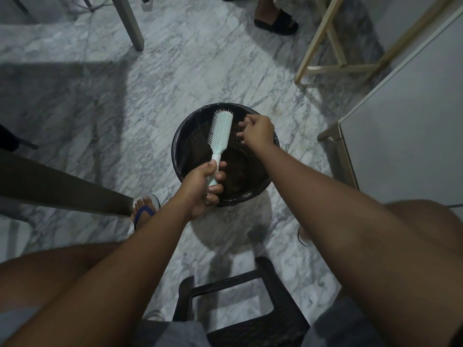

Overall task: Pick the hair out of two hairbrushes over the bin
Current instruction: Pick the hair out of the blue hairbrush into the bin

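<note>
Black stool (pixel 283 296) short of the bin (pixel 176 156), left hand (pixel 200 189) gripping pale hairbrush (pixel 221 131) by its handle above bin's near rim, right hand (pixel 258 131) above bin's far side, fingers curled, grasp unclear.

The floor (pixel 175 78) is white marble with grey veins, lit brightest through the middle of the frame, with broad dark shadows lying across the left side. A grey table leg (pixel 131 26) stands at upper left. A pale wooden frame (pixel 323 43) of thin slats stands at upper right. A white cabinet (pixel 406 126) fills the right edge. A dark plastic stool (pixel 273 279) sits at bottom centre. A dark slanted leg (pixel 62 186) crosses the left edge.
</note>
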Motion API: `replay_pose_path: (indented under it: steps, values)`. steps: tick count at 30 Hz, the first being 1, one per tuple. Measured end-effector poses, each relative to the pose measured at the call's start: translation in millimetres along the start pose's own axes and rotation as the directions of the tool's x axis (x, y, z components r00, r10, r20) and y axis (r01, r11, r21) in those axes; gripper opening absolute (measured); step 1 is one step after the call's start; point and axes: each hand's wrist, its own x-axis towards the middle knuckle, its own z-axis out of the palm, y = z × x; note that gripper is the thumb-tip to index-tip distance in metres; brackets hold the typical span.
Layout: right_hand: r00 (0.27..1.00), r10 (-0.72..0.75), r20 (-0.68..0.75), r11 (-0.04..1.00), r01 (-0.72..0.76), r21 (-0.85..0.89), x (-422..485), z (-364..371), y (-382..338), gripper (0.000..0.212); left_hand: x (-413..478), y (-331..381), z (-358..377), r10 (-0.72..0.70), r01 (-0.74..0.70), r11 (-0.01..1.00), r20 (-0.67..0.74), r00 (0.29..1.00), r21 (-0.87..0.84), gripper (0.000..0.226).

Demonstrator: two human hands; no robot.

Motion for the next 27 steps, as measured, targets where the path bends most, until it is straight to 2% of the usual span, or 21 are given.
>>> replay_pose_path:
  steps: [1, 3, 5, 7, 9, 15, 20, 22, 24, 27]
  values:
    - [0.999, 0.04, -0.008, 0.998, -0.039, 0.052, -1, 1, 0, 0.031, 1, 0, 0, -0.008, 0.008, 1.0, 0.0, 1.0, -0.027, 0.025]
    - [0.997, -0.001, 0.082, 0.997, -0.006, 0.081, -11, 2, -2, 0.046, 3, 0, -1, -0.022, 0.02, 0.997, -0.016, 1.0, -0.071, 0.025]
    - [0.962, -0.099, 0.255, 0.992, 0.117, -0.054, -24, 3, -1, 0.081, 6, -1, 0, -0.012, 0.007, 0.997, -0.053, 0.999, -0.082, 0.025]
    - [0.902, -0.201, 0.383, 0.916, 0.312, -0.253, -31, 5, 1, 0.1, 7, -1, 3, 0.016, -0.02, 0.998, -0.076, 0.997, -0.056, 0.024]
    - [0.889, -0.266, 0.372, 0.86, 0.393, -0.324, -31, 7, -1, 0.096, 7, -2, 6, 0.049, -0.049, 0.999, -0.079, 0.996, 0.002, 0.02]
    - [0.948, -0.266, 0.176, 0.844, 0.317, -0.432, -26, 13, -24, 0.058, 7, -2, 7, 0.109, -0.097, 0.981, -0.061, 0.992, 0.171, 0.017]
    - [0.966, -0.247, 0.074, 0.855, 0.253, -0.452, -17, 11, -27, 0.026, 7, -1, 10, 0.076, -0.073, 0.993, -0.035, 0.996, 0.096, 0.022]
    - [0.968, -0.242, 0.059, 0.856, 0.242, -0.457, -12, 8, -25, 0.025, 7, -1, 8, 0.062, -0.06, 0.996, -0.026, 0.998, 0.067, 0.024]
    - [0.973, -0.225, 0.059, 0.874, 0.228, -0.429, -7, 4, -24, 0.031, 7, -1, 6, 0.052, -0.051, 0.998, -0.022, 0.998, 0.038, 0.026]
    - [0.989, -0.124, 0.085, 0.979, 0.136, -0.154, -10, -3, -21, 0.025, 6, -1, 2, 0.028, -0.03, 0.997, -0.026, 0.999, -0.075, 0.03]
